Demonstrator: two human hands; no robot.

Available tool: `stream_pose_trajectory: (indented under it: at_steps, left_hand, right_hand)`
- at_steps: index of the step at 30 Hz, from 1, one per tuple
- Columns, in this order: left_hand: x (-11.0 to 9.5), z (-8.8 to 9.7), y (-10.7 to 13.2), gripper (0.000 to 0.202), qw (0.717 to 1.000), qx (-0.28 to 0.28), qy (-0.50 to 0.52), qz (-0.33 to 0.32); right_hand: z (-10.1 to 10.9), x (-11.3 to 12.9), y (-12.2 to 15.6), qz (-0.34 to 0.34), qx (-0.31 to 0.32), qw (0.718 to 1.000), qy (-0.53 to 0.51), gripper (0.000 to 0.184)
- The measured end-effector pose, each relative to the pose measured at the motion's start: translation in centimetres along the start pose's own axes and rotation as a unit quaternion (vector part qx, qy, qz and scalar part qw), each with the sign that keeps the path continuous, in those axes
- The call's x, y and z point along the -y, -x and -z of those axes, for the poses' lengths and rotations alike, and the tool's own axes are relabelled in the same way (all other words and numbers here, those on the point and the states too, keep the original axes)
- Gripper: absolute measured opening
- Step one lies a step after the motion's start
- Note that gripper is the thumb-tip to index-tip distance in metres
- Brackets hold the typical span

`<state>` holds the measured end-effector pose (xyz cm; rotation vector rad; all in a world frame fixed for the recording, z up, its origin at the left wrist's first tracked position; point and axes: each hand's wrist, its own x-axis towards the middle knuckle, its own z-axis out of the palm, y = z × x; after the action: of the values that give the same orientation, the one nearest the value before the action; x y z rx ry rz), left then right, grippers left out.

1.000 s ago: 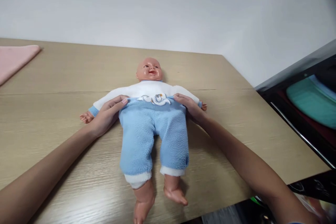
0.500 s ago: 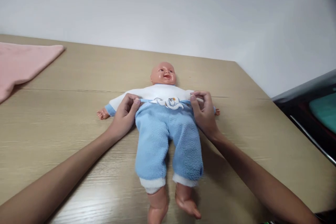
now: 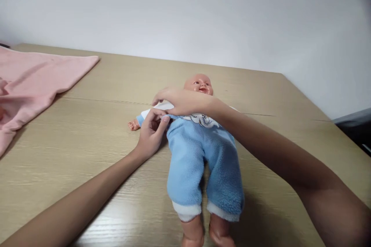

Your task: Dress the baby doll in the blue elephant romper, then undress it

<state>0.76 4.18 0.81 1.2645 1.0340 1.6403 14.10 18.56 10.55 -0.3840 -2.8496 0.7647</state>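
A baby doll (image 3: 193, 82) lies on its back, in a white top with blue cuffs and fleecy blue trousers (image 3: 188, 162). A white cartoon patch (image 3: 203, 120) marks the trousers' waist. At the waist's left corner, my left hand (image 3: 152, 131) pinches the blue edge between thumb and fingers. My right hand (image 3: 181, 100) reaches across the doll's chest to its white sleeve (image 3: 164, 106), fingers curved over it and thumb apart, close above my left hand. My right forearm hides most of the chest and the doll's arm on the right.
The doll rests on a pale wooden table (image 3: 101, 154) with a seam across it. A pink cloth (image 3: 52, 73) lies rumpled at the left. A white wall (image 3: 174, 19) stands behind the table. A dark object (image 3: 355, 125) is partly seen beyond the right edge.
My right hand has left the right side of the waist and crossed left over the chest. My left hand still pinches the left side. The view has shifted left, showing more pink cloth.
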Motion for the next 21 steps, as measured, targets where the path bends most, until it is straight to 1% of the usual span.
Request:
stream_pose_trajectory:
  at_steps: [2, 4, 7, 9, 11, 14, 15, 17, 19, 21]
  left_hand:
    - [0.0, 0.1, -0.1, 0.041, 1.0, -0.009, -0.002, -0.004]
    - [-0.1, 0.2, -0.1, 0.037, 1.0, -0.003, -0.015, -0.014]
    - [-0.3, 0.3, 0.0, 0.03, 0.999, 0.015, -0.048, -0.016]
    - [-0.5, 0.3, 0.3, 0.029, 0.998, 0.029, -0.062, -0.009]
    - [-0.4, 0.3, 0.8, 0.025, 0.996, 0.031, -0.084, -0.024]
    - [0.2, 0.5, 1.6, 0.012, 0.986, 0.021, -0.116, -0.116]
    - [0.5, 0.6, 1.8, 0.009, 0.981, 0.026, -0.12, -0.147]
    - [0.8, 0.8, 2.0, 0.009, 0.969, 0.056, -0.129, -0.201]
    - [0.9, 1.0, 2.0, 0.013, 0.95, 0.083, -0.142, -0.266]
    - [0.7, 1.2, 1.8, 0.011, 0.92, 0.089, -0.153, -0.35]
  right_hand:
    - [-0.9, -0.7, -2.0, -0.008, 0.048, 0.999, -0.024, 0.029]
    - [-2.0, -1.1, -3.0, -0.029, 0.065, 0.996, -0.053, 0.027]
    - [-3.0, -1.3, -3.0, -0.058, 0.032, 0.994, -0.084, 0.024]
    - [-2.9, -1.1, -2.2, -0.062, 0.001, 0.994, -0.092, 0.021]
    - [-2.3, -0.8, -1.2, -0.064, -0.027, 0.992, -0.102, 0.024]
    - [-1.3, -0.4, 0.5, -0.058, -0.065, 0.987, -0.135, 0.028]
    - [-1.1, -0.4, 1.1, -0.056, -0.073, 0.984, -0.155, 0.028]
    - [-1.0, -0.7, 2.1, -0.054, -0.087, 0.976, -0.193, 0.027]
    - [-1.2, -1.4, 2.9, -0.05, -0.092, 0.971, -0.215, 0.028]
    - [-1.5, -2.2, 3.3, -0.041, -0.091, 0.968, -0.232, 0.029]
